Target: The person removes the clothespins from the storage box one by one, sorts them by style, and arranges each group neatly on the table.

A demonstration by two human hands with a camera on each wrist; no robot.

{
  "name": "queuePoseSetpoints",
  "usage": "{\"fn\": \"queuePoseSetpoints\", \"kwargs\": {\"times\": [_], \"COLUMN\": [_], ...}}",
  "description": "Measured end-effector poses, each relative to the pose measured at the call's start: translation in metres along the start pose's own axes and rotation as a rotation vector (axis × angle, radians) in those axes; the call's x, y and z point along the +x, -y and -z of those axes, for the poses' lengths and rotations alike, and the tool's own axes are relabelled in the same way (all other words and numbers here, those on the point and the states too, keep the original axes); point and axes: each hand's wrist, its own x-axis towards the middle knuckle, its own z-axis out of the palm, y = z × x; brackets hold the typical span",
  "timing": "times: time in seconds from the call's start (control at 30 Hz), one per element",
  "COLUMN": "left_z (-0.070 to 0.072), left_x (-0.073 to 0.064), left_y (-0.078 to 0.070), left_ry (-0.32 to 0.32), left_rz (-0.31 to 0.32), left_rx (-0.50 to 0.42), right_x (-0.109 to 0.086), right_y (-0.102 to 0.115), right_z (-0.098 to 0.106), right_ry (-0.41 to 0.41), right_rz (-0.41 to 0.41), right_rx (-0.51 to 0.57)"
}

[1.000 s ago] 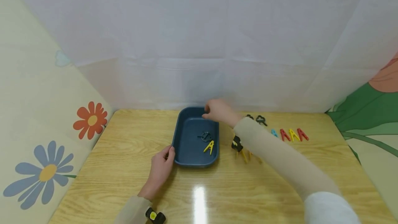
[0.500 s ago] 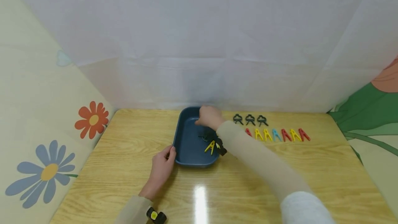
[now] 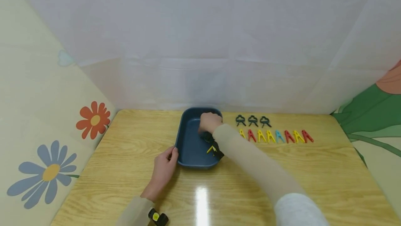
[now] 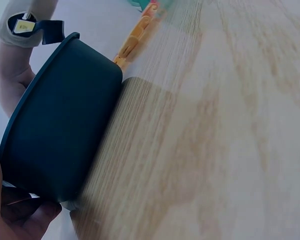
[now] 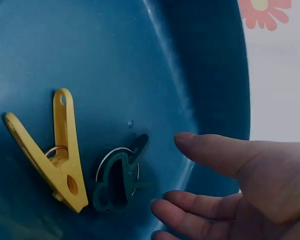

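Observation:
A dark blue tray [image 3: 189, 153] sits on the wooden table. My left hand [image 3: 165, 164] grips its near left rim, thumb on top; in the left wrist view the fingers [image 4: 40, 217] bend at the tray's corner. Inside the tray, my right hand [image 3: 209, 122] reaches down, its fingertips hidden in the head view. The right wrist view shows that hand [image 5: 240, 190] with thumb and fingers apart, holding nothing, beside a dark green spring clip [image 5: 109, 177] with a wire ring. A yellow A-shaped spring clip [image 5: 65, 160] lies left of the green one.
Right of the tray, three dark green clips [image 3: 252, 120] stand in a row at the back. Before them runs a line of several red, yellow and blue clips [image 3: 280, 136]. A white sheet [image 3: 175, 45] hangs behind the table [image 3: 134, 128].
From above the tray's far right rim, my right hand has moved left and down into the tray. More of the clip row shows now. My left hand keeps its hold on the rim.

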Motion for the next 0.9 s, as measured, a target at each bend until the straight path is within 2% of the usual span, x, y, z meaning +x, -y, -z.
{"fn": "queuePoseSetpoints", "kwargs": {"times": [0.4, 0.67, 0.9], "left_z": [0.001, 0.001, 0.002], "left_x": [-0.001, 0.0, -0.001], "left_y": [-0.001, -0.001, -0.001], "left_ry": [0.0, -0.006, -0.001], "left_rz": [-0.017, -0.007, -0.002], "left_rx": [-0.01, -0.005, -0.007], "right_x": [-0.016, -0.007, -0.008], "right_y": [0.004, 0.007, 0.007], "right_z": [-0.005, -0.01, -0.008], "right_ry": [0.009, 0.018, 0.019], "right_rz": [0.064, 0.04, 0.086], "right_rx": [-0.034, -0.045, -0.036]}}
